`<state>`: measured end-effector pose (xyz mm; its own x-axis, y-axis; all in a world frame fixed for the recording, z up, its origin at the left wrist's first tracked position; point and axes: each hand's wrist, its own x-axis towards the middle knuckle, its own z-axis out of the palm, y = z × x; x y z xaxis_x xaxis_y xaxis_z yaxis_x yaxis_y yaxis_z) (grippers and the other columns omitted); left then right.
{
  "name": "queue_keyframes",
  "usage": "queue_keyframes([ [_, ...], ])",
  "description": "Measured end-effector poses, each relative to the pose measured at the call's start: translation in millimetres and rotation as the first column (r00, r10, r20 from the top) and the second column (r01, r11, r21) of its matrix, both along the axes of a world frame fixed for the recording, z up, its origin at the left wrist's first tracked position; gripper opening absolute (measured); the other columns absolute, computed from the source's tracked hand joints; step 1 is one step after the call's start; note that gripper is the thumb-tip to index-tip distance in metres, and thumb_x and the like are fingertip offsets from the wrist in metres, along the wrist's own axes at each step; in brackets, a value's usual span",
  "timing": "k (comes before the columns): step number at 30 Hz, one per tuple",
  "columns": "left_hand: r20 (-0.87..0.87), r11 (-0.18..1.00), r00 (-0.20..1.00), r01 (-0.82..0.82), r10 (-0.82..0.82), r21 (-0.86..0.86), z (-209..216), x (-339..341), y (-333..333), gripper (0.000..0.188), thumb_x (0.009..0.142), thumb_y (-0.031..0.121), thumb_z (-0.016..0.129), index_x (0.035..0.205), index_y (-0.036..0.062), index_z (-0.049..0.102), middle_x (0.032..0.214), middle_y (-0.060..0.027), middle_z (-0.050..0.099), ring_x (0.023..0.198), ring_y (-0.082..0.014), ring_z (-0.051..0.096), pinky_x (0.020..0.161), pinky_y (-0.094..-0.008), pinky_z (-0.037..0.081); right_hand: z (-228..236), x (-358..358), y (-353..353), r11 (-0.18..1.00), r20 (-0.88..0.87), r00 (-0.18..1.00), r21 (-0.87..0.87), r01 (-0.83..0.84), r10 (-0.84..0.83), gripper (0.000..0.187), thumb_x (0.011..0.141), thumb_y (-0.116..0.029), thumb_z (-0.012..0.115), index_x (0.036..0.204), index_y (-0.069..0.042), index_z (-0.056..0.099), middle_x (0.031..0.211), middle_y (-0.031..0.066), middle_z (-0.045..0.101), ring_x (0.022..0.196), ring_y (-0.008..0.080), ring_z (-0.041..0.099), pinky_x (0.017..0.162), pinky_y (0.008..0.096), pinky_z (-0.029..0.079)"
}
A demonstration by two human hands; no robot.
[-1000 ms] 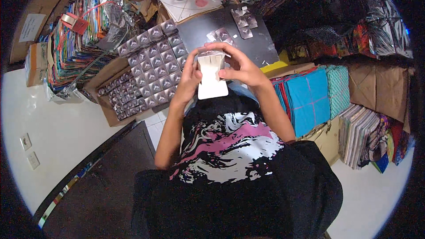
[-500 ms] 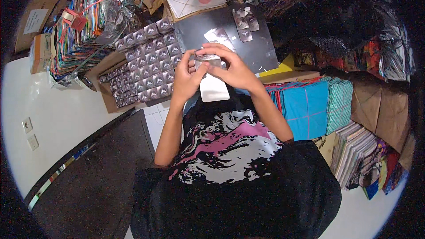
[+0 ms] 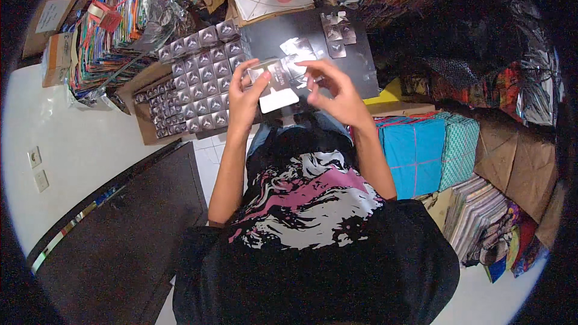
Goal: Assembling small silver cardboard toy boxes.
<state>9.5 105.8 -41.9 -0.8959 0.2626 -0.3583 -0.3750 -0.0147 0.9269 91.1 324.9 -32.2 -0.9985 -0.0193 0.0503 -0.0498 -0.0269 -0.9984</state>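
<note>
My left hand (image 3: 243, 99) grips a small carton (image 3: 278, 82) with a dark printed part and a white flap hanging toward me. The thumb presses on its face, and the other fingers are partly hidden behind it. My right hand (image 3: 338, 95) is just right of the carton, apart from it, with its fingers bent and spread and nothing seen in them. Beyond the hands, flat carton pieces (image 3: 293, 46) lie on the black table (image 3: 271, 36). More dark printed pieces (image 3: 337, 35) are grouped toward its far right.
Rows of small dark boxes (image 3: 205, 78) stand at the table's left, above a brown cardboard box (image 3: 145, 121) holding more. Bundled packs (image 3: 120, 30) are stacked far left. Tied blue bundles (image 3: 412, 150) and a green patterned bundle (image 3: 460, 144) stand at the right.
My right hand has let go of the carton and moved right. The left hand keeps it, now tilted, with its printed face and white flap turned up into view.
</note>
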Motion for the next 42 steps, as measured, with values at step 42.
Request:
queue_keyframes([
  [42,-0.626,0.873,0.612,0.286,-0.483,-0.395,21,-38,-203,0.088,0.054,0.044,0.103,0.122,0.0035,0.065,0.109,-0.0136,0.074,0.101,-0.0296,0.074,0.094,-0.0408,0.056,22,-9,-214,0.925,-0.001,0.962,-0.272,0.264,-0.275,0.060,0.094,-0.021,0.080,0.142,-0.010,0.045,0.110,0.0018,0.059,0.095,0.0107,0.060,0.083,0.0269,0.052],
])
